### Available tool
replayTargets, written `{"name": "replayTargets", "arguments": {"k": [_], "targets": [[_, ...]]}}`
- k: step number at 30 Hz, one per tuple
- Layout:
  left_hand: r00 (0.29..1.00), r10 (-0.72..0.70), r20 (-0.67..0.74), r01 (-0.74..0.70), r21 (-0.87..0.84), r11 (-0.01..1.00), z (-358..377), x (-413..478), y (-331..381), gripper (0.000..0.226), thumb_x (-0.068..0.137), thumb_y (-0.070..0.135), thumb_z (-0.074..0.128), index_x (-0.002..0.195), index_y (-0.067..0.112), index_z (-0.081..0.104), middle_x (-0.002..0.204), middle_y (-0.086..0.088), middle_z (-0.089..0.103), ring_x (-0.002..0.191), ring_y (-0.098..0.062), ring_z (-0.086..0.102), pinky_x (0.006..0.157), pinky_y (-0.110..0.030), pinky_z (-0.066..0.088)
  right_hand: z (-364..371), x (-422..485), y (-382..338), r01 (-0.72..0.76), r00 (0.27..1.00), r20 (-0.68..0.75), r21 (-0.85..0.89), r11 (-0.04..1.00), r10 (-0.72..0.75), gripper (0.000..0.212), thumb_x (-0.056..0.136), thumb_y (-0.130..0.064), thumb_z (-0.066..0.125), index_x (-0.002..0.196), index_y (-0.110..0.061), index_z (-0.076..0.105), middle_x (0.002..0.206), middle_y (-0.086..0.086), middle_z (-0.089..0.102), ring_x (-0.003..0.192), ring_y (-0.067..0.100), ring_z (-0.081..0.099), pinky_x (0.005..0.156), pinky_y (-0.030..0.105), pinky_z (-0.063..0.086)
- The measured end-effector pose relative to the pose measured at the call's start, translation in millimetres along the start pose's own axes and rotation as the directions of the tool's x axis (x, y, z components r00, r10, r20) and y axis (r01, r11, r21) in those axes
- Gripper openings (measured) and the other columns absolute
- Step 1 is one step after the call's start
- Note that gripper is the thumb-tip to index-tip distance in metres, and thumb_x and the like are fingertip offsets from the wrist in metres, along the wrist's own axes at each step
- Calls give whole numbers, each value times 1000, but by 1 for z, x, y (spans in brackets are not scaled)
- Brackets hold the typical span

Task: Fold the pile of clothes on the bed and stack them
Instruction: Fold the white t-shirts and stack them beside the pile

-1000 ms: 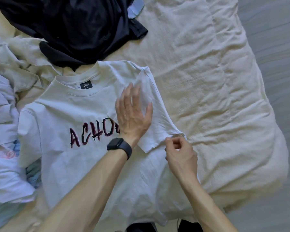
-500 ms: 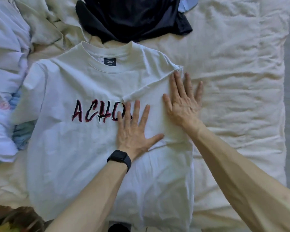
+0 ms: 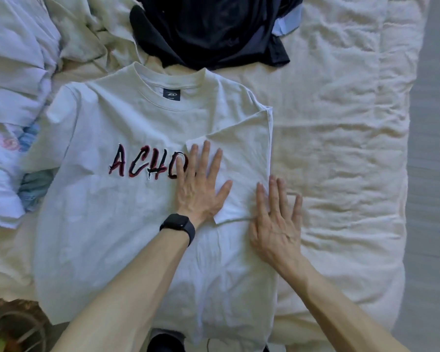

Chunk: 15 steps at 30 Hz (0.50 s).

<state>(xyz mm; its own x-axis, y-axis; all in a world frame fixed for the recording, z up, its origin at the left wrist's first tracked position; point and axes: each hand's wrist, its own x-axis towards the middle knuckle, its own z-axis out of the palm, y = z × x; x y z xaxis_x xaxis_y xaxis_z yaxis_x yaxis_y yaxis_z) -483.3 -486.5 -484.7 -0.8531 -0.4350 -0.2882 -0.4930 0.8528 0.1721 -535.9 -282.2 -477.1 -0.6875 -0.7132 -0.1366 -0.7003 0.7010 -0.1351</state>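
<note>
- On the cream bedspread (image 3: 341,148), a white T-shirt (image 3: 117,224) is lying face up and spread flat, its collar pointing away from the person and its red-and-black lettering (image 3: 142,166) running across the chest.
- The sleeve (image 3: 241,161) on the person's right is lying folded inward over the chest, giving that side a straight edge.
- The left hand (image 3: 198,191), wearing a black watch (image 3: 179,227) on its wrist, is pressing flat on the folded sleeve's inner edge, fingers straight and spread, covering the end of the lettering.
- The right hand (image 3: 274,224) is pressing flat along the shirt's folded side edge, fingers straight and apart, the outer ones reaching onto the bedspread and gripping nothing.
- A black garment (image 3: 208,29) is lying crumpled just beyond the collar.
- A heap of pale clothes (image 3: 13,59) is sitting at the left, against the shirt's other sleeve.
</note>
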Motion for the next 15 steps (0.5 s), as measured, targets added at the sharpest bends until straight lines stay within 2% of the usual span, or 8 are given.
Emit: {"name": "replayTargets", "arguments": {"k": [3, 5, 7, 9, 11, 13, 15], "targets": [[994, 101, 46, -102, 14, 995, 11, -39, 10, 74, 97, 66, 30, 160, 34, 10, 169, 1, -3, 155, -27, -3, 121, -59, -3, -6, -16, -10, 127, 984, 127, 16, 992, -128, 65, 100, -41, 35, 161, -20, 26, 171, 6, 11, 157, 24, 10, 121, 63, 15], [992, 77, 102, -79, 17, 997, 16, -55, 4, 70, 98, 64, 25, 160, 38, 3, 168, 5, -10, 154, -23, -10, 120, -58, -8, -10, -22, -8, 61, 963, 263, -17, 998, -55, 64, 103, -48, 27, 161, -21, 28, 170, 1, 13, 157, 21, 10, 122, 64, 13], [988, 51, 145, -56, 31, 998, 13, -68, -14, 66, 99, 61, 19, 158, 41, -4, 167, 7, -13, 154, -21, -12, 119, -57, -11, -19, -26, -15, -25, 940, 338, -71, 997, 47, 67, 102, -50, 21, 162, -19, 22, 170, 3, 10, 157, 21, 6, 123, 63, 4], [983, 26, 180, -36, 49, 998, 8, -83, -41, 63, 99, 59, 11, 156, 44, -12, 166, 8, -19, 154, -20, -14, 118, -56, -13, -31, -24, -32, -113, 923, 360, -89, 990, 138, 72, 100, -52, 17, 162, -14, 23, 170, 8, 11, 157, 23, 6, 123, 61, 0], [980, 3, 199, -9, 29, 1000, 1, -98, -74, 61, 99, 59, 6, 154, 45, -17, 165, 10, -23, 153, -20, -17, 118, -55, -14, -44, -13, -55, -207, 924, 322, -40, 977, 209, 76, 97, -52, 18, 157, -7, 36, 166, 14, 23, 156, 28, 16, 123, 60, 6], [977, -17, 212, 14, 16, 1000, -7, -111, -111, 61, 99, 59, 7, 154, 44, -14, 166, 8, -20, 153, -20, -15, 120, -56, -11, -53, 2, -83, -216, 926, 319, 15, 976, 200, 73, 100, -51, 20, 155, -8, 39, 167, 14, 23, 156, 29, 16, 124, 57, 9], [977, -47, 210, 48, 4, 999, -15, -122, -151, 62, 99, 59, 10, 156, 43, -9, 166, 6, -17, 154, -21, -13, 120, -56, -9, -54, 22, -119, -180, 931, 335, 75, 981, 145, 63, 105, -46, 31, 158, -11, 33, 169, 10, 16, 158, 26, 8, 126, 53, 8]]}}
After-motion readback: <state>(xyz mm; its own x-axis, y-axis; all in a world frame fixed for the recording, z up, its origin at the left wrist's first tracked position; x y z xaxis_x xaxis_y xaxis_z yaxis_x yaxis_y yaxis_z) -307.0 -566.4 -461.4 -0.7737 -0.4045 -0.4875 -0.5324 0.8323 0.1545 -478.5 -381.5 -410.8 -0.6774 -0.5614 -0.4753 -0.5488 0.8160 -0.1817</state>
